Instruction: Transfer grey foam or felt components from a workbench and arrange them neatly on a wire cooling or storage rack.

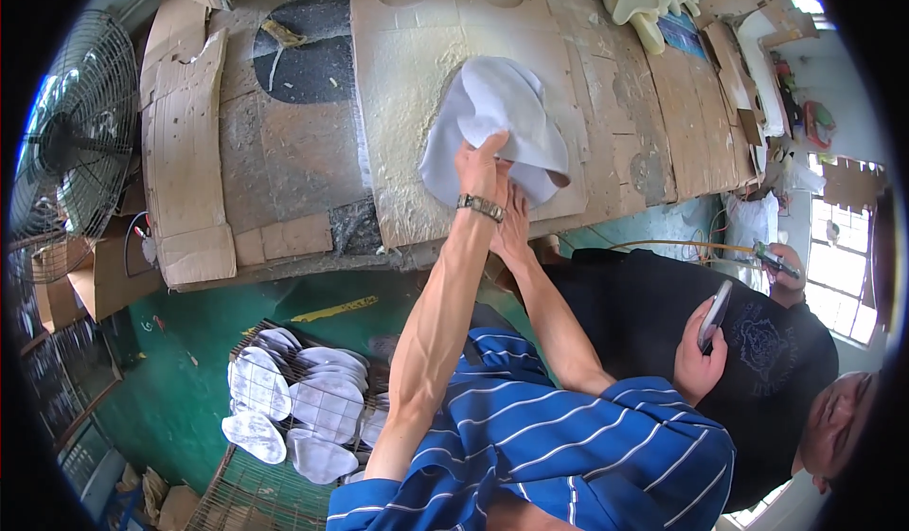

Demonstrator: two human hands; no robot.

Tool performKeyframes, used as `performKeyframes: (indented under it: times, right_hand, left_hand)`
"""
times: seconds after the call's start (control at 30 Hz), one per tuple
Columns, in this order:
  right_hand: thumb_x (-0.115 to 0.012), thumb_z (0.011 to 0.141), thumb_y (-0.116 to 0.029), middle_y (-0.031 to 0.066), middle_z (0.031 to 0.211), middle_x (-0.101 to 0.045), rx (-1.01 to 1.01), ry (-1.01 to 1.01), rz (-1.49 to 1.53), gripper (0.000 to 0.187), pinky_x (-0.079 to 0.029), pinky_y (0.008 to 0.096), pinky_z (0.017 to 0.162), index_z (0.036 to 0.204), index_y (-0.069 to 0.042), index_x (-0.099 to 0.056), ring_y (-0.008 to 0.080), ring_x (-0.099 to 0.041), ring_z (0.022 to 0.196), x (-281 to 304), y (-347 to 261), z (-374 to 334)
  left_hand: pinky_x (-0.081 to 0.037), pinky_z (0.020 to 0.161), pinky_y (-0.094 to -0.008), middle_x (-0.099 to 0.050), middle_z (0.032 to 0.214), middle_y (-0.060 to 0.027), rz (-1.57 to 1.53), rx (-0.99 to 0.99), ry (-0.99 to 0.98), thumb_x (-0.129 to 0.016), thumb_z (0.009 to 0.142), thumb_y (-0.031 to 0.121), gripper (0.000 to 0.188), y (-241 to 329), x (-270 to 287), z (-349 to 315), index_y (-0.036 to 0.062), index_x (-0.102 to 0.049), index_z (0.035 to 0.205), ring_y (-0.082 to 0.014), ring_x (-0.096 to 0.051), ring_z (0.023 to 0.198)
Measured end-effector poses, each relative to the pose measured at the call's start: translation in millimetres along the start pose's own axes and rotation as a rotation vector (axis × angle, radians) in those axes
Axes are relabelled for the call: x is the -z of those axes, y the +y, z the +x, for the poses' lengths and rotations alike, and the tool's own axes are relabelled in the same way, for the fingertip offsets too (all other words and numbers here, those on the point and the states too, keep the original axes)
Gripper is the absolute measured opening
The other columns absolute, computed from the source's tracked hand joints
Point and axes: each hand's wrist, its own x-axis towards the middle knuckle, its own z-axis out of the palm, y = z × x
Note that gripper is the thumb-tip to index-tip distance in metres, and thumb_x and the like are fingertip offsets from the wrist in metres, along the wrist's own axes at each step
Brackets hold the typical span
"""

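Note:
A pale grey, soft sheet of fabric [502, 96] lies loosely folded on a cardboard sheet [402, 185]. The fabric's upper layer is bunched up, and a brownish underside shows at its right corner. My left hand [481, 164], with a metal-band watch [481, 207] on its wrist, is closed on the fabric's near part, thumb on top. Just right of and below it is my right hand [512, 226], its fingers stretched toward the fabric's near edge. My left hand and the fabric partly hide those fingertips.
Yellowish dried residue crusts the cardboard sheet. Pale yellow foam-like pieces [649, 1] lie at the table's far right. A fan [71, 143] stands left. Below, a wire rack [256, 493] bears several pale oval pieces [327, 408]. At right, a person in black [653, 318] holds a phone [715, 315].

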Motion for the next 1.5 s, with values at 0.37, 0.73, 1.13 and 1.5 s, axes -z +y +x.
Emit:
performKeyframes:
  times: [0.37, 0.73, 1.13, 1.5]
  right_hand:
    - [-0.061, 0.085, -0.018, 0.0125, 0.103, -0.065, -1.052, 0.309, 1.506, 0.033, -0.053, 0.0292, 0.068, 0.113, -0.001, -0.063, 0.0216, -0.065, 0.083, 48.4, 30.8, 49.2]
    - [-0.065, 0.085, -0.043, 0.0206, 0.118, -0.06, -0.651, -0.029, 0.611, 0.058, -0.049, 0.0464, 0.084, 0.124, -0.002, -0.054, 0.034, -0.061, 0.102, 18.1, 44.6, 88.6]
    - [-0.067, 0.082, -0.026, 0.0123, 0.111, -0.047, -0.698, -0.097, 0.894, 0.041, -0.053, 0.0501, 0.073, 0.117, -0.01, -0.05, 0.0253, -0.051, 0.089, 10.4, 107.5, 123.3]
    - [-0.07, 0.08, -0.031, 0.0138, 0.085, -0.067, -0.251, 0.407, 0.091, 0.035, -0.053, 0.0439, 0.077, 0.103, -0.006, -0.067, 0.0364, -0.065, 0.082, 61.7, 87.2, 111.2]
  left_hand:
    - [-0.045, 0.103, -0.0438, -0.062, 0.123, -0.0148, -0.324, -0.39, -0.24, -0.053, 0.09, 0.004, 0.042, 173.8, 45.2, -180.3, -0.0047, -0.049, 0.13, -0.0271, -0.06, 0.113]
    - [-0.044, 0.104, -0.0421, -0.068, 0.115, -0.0158, -0.458, -0.63, 0.021, -0.055, 0.088, 0.006, 0.029, 166.5, 195.9, -334.6, -0.0048, -0.061, 0.115, -0.0263, -0.063, 0.111]
    - [-0.045, 0.102, -0.0478, -0.068, 0.114, -0.0159, -0.362, -0.731, 0.176, -0.056, 0.089, 0.008, 0.025, 193.4, 243.7, -389.8, -0.0015, -0.063, 0.111, -0.0286, -0.064, 0.109]
    - [-0.039, 0.106, -0.0481, -0.065, 0.121, -0.0171, -0.263, -0.565, 0.186, -0.055, 0.09, 0.008, 0.033, 190.3, 214.7, -339.8, -0.0035, -0.059, 0.12, -0.0287, -0.06, 0.115]
